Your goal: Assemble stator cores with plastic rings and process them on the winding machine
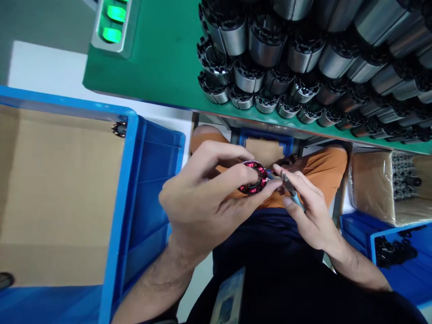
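Note:
My left hand (209,193) is closed around a motor stator (250,189) wound with red wire, its open end facing up. Thin wires come off the stator's right side, by the fingertips of both hands. Within my right hand (310,209) are small blue-handled wire cutters (294,194), their dark metal jaws pointing up and left, close to those wires. Whether the jaws touch a wire cannot be made out. Both hands are held above my lap, below the edge of the green bench.
Rows of metal stator cores (266,99) stand on the green bench (162,58). A blue crate (130,180) lined with cardboard is on the left. To the right are a plastic-lined box (371,184) of metal parts and a blue bin (418,270) with black pieces.

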The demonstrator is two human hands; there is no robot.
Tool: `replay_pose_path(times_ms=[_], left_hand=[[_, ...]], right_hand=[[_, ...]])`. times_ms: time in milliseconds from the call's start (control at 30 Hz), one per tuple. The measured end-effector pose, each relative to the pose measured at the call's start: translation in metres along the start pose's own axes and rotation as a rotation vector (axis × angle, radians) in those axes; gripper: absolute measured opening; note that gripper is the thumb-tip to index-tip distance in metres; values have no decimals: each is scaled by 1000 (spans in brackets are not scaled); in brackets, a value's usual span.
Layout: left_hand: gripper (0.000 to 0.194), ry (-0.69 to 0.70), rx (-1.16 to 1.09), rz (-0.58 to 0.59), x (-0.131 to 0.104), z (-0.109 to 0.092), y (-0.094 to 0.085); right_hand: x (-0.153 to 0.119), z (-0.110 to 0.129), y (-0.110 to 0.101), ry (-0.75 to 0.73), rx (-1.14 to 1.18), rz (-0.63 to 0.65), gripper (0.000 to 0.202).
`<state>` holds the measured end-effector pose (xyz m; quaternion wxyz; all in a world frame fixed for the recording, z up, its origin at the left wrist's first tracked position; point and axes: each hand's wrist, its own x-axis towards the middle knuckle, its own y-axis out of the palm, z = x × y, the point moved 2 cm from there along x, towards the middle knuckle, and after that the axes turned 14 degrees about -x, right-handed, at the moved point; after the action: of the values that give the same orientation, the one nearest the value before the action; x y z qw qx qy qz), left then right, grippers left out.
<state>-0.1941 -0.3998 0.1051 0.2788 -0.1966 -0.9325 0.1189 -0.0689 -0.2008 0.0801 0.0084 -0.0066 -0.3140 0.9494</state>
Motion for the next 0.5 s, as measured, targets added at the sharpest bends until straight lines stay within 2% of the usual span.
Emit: replay_pose_path(times_ms=[333,500], left_hand=[[18,-34,-47,40,-5,-4,9],[23,-88,-120,9,-8,-1,12]], right_hand=[[1,3,-7,-23,-103,-65,62],[2,-1,-3,-58,-24,-114,68]])
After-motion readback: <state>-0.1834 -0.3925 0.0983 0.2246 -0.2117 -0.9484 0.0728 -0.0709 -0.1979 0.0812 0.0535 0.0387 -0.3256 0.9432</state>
